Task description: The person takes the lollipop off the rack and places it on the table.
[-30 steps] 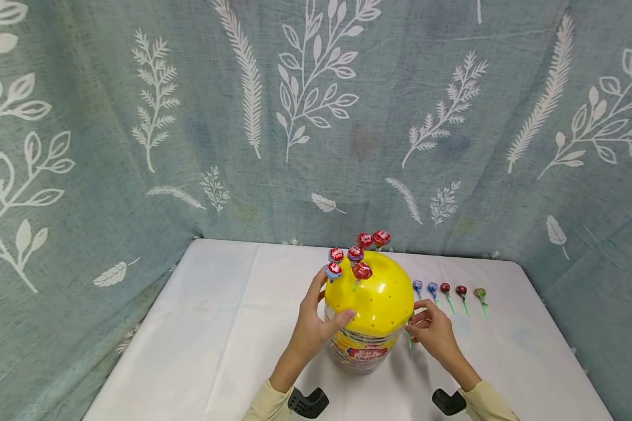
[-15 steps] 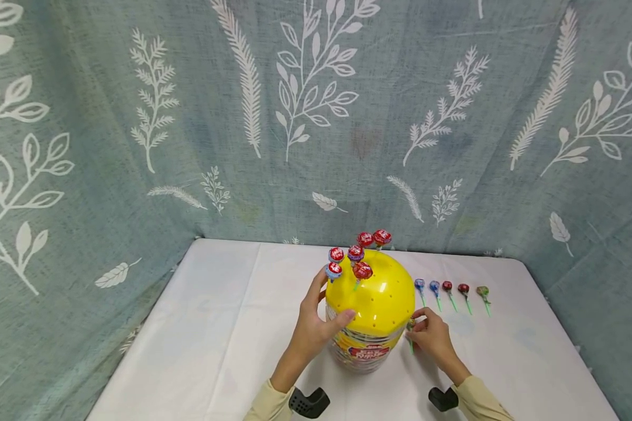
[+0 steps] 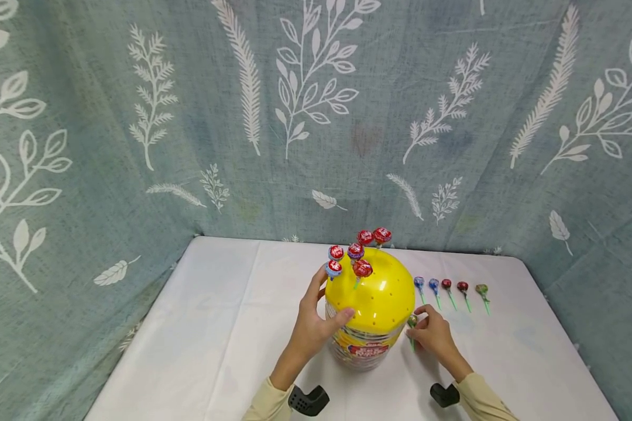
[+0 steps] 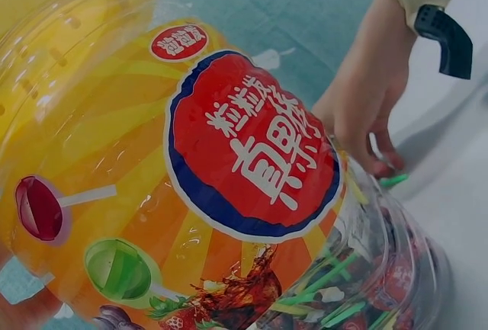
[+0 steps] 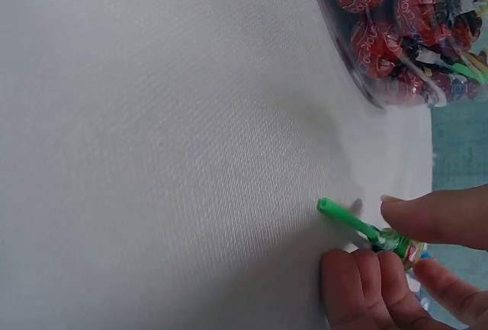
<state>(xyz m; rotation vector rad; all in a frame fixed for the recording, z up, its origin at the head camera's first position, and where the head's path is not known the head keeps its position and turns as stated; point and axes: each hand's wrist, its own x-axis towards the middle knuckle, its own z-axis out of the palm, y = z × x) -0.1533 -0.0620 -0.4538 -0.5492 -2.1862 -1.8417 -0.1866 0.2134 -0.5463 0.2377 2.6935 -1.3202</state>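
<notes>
A clear candy jar (image 3: 365, 362) with a domed yellow lid (image 3: 384, 292) stands on the table. My left hand (image 3: 316, 327) grips its upper left side, thumb on the dome and fingers round the far side. Several lollipops (image 3: 362, 269), in red or red-and-blue wrappers, stick up from small holes in the dome. To the jar's right, my right hand (image 3: 436, 336) pinches a lollipop (image 3: 412, 321) with a greenish wrapper. In the right wrist view its green stick (image 5: 347, 218) points away from the fingers, over the white cloth.
Several more lollipops (image 3: 462, 286) with green sticks lie in a row on the white-covered table (image 3: 200, 327), behind my right hand. A grey-green leaf-patterned curtain (image 3: 316, 117) hangs round the back and sides. Wrapped candies (image 5: 374, 40) show through the jar's wall.
My right hand has drawn slightly down and away from the jar's side, and the lollipop's head shows more clearly. The left hand keeps its hold on the jar.
</notes>
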